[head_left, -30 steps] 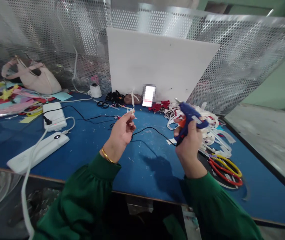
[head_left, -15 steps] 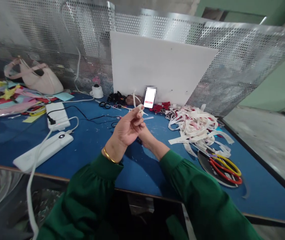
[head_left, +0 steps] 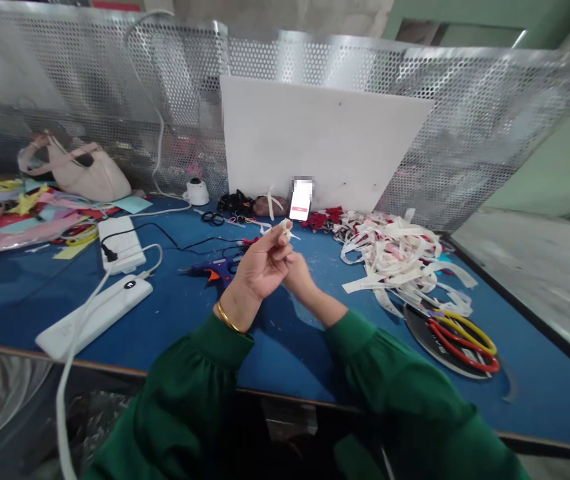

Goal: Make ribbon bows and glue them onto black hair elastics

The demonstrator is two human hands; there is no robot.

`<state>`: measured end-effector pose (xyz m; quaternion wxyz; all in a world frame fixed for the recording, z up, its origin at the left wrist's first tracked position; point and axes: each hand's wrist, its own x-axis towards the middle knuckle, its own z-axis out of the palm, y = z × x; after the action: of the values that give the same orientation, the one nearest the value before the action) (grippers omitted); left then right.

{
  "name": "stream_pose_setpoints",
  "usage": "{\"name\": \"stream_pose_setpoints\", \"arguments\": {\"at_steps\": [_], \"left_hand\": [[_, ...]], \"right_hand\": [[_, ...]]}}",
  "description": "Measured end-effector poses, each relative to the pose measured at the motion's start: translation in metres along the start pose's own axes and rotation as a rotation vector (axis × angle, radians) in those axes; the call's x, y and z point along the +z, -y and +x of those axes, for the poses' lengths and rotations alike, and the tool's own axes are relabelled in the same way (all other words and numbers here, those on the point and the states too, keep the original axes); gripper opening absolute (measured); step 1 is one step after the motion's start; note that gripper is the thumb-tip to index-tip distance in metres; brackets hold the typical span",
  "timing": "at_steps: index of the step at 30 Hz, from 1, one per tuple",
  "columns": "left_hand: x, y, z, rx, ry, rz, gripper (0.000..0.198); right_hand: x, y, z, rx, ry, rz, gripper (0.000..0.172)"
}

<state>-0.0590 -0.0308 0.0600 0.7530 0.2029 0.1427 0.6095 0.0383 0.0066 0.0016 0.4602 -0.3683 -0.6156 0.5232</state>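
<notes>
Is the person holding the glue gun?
No, the glue gun lies on the blue table, partly hidden by the left hand, which pinches a small white piece.

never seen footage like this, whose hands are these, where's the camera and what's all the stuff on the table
There is no machine here: these are a person's bare hands, seen from a camera worn on their head, looking forward and down. The left hand pinches a small white piece; the right hand is partly hidden behind it, so its grip is unclear. On the blue table lie what looks like a glue gun and a heap of pale strips. A lit phone stands behind.
</notes>
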Motion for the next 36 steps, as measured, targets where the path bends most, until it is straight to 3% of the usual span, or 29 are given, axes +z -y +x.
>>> {"name": "stream_pose_setpoints", "arguments": {"at_steps": [4,7,16,20,28,33,36], "left_hand": [[0.001,0.011,0.0,-0.017,0.016,0.065,0.014],[0.0,0.022,0.0,-0.063,-0.011,0.127,0.014],[-0.008,0.035,0.005,-0.1,-0.023,0.229,0.017],[-0.007,0.036,0.005,-0.1,-0.058,0.259,0.02],[-0.01,0.039,0.006,-0.028,-0.096,0.354,0.024],[-0.011,0.042,0.008,0.129,-0.193,0.478,0.024],[-0.011,0.045,0.008,0.262,-0.188,0.596,0.018]], "right_hand": [[-0.047,0.011,-0.028,0.118,-0.078,0.249,0.043],[-0.064,0.022,-0.041,0.168,-0.078,0.399,0.046],[-0.055,0.021,-0.046,0.265,-0.089,0.567,0.029],[-0.055,0.023,-0.047,0.234,-0.127,0.596,0.023],[-0.052,0.025,-0.048,-0.014,-0.32,0.377,0.019],[-0.05,0.028,-0.054,-0.186,-0.407,0.091,0.019],[-0.048,0.032,-0.059,-0.264,-0.424,-0.076,0.018]]}}
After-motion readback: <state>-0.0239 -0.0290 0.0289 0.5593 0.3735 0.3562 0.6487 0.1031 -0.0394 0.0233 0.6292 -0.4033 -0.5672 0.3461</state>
